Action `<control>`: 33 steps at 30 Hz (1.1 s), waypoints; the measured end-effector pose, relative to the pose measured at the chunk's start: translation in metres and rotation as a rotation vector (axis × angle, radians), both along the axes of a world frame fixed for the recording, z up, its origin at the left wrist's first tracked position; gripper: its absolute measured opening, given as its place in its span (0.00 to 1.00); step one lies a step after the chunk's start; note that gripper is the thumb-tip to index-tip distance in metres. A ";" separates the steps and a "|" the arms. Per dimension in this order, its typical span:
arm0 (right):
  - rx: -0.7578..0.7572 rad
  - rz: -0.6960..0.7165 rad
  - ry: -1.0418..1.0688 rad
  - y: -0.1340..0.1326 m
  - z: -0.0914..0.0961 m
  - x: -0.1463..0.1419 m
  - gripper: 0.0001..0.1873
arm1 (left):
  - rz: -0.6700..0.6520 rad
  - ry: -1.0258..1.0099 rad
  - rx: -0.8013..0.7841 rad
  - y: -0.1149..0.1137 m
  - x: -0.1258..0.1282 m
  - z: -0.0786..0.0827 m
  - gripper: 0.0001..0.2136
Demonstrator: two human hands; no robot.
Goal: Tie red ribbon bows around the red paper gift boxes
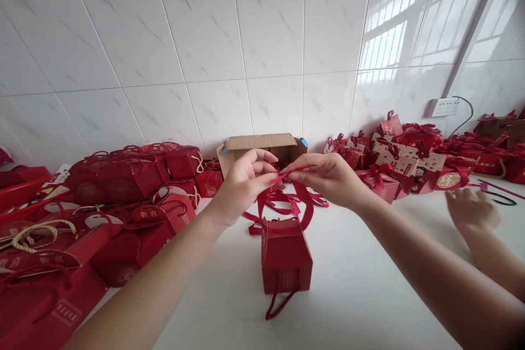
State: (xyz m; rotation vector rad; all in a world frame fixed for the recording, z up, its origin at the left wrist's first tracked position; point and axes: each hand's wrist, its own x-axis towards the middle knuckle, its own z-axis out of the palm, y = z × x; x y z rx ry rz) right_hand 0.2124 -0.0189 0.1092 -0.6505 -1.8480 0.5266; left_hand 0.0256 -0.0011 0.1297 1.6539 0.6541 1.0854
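A small red gift box [287, 257] stands upright on the white table in front of me, its dark red cord handle hanging down the near side. Above and behind it, my left hand [248, 183] pinches a red ribbon [305, 205] between thumb and finger. My right hand [322, 175] grips the same ribbon close beside it, and the fingertips of both hands nearly meet. The ribbon drops from the fingers in a loop towards the top of the box. More loose red ribbon [283, 205] lies in coils on the table behind the box.
Red gift boxes [135, 229] with rope handles are piled at left. An open cardboard box [262, 145] stands against the tiled wall. Ribboned boxes [394, 156] crowd the back right. Another person's blurred hand [471, 210] rests at the right, near a black loop [504, 198].
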 end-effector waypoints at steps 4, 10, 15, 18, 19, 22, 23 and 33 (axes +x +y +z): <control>0.462 -0.085 -0.253 0.010 -0.002 0.008 0.13 | -0.042 -0.030 -0.193 0.001 -0.003 0.001 0.08; 0.812 -0.277 -0.417 0.013 -0.004 0.013 0.14 | -0.157 -0.136 -0.351 0.008 -0.004 -0.001 0.04; 0.685 -0.354 -0.223 0.006 -0.018 0.004 0.15 | 0.053 0.000 0.063 0.006 -0.003 -0.011 0.08; 0.443 -0.399 0.087 -0.006 -0.035 -0.003 0.13 | 0.370 0.147 0.528 0.003 -0.006 -0.021 0.08; 0.340 -0.417 0.173 -0.010 -0.041 -0.003 0.11 | 0.458 0.182 0.637 0.002 -0.009 -0.024 0.07; 0.067 -0.487 0.303 -0.024 -0.063 0.005 0.07 | 0.603 0.257 0.742 0.000 -0.025 -0.037 0.05; -0.001 -0.516 0.311 -0.028 -0.071 0.011 0.07 | 0.618 0.282 0.730 0.000 -0.033 -0.043 0.05; -0.547 -0.904 -0.075 -0.059 -0.155 0.094 0.19 | 0.626 0.640 0.575 0.001 -0.121 -0.129 0.04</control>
